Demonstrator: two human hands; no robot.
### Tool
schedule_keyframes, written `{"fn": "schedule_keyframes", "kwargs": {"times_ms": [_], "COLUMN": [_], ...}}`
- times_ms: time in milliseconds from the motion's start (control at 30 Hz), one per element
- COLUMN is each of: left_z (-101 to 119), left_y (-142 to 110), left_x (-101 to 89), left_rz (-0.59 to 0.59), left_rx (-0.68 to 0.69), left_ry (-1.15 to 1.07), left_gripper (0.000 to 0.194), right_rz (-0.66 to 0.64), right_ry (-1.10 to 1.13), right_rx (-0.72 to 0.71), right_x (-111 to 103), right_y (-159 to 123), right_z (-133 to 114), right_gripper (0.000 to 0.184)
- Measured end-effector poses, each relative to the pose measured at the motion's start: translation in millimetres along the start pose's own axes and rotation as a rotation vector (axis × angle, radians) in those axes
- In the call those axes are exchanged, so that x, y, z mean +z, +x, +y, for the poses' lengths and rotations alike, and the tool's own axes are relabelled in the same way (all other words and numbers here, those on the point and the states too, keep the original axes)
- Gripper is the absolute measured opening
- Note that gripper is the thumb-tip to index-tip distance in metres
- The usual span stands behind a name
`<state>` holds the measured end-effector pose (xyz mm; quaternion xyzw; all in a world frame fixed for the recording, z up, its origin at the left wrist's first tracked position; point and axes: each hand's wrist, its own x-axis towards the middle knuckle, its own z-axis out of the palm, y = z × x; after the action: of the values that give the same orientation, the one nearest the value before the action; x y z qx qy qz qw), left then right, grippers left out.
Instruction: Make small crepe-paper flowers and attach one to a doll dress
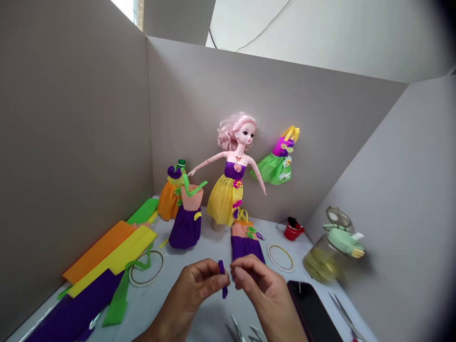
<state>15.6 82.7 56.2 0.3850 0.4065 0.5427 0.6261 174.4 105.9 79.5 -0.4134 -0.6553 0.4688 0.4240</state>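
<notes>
My left hand (194, 292) and my right hand (265, 289) meet low in the middle of the head view. Both pinch a small strip of purple crepe paper (223, 279) between thumbs and fingertips. Just behind the strip lies a small paper dress (245, 240) with a purple skirt and an orange top. A doll (233, 171) with pink hair stands at the back in a purple and yellow paper dress.
Orange, yellow, purple and green crepe sheets (110, 256) lie at the left. Two paper dresses (185, 213) stand near the back wall, a green one (278, 161) hangs on it. Two tape rings (280, 257), a red bucket (293, 230), a jar (333, 249), a phone (313, 311) and scissors (240, 330) lie around.
</notes>
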Motion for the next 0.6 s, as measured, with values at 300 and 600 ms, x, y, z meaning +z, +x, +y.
{"fn": "schedule_keyframes", "kwargs": {"times_ms": [300,600], "left_z": [-18.1,-8.5], "left_y": [6.8,-1.9], "left_x": [-5.3,0.0], "left_rz": [-0.206,-0.245], "left_rx": [-0.008,-0.076], "left_ry": [0.095,-0.024], "left_gripper": [0.03,0.028], "right_rz": [-0.062,-0.085], "right_ry": [0.075,0.325], "right_rx": [0.065,0.146], "right_x": [0.2,3.7], "right_y": [2.2,-0.3], "right_z": [-1.7,4.7], "right_gripper": [0.023,0.028]}}
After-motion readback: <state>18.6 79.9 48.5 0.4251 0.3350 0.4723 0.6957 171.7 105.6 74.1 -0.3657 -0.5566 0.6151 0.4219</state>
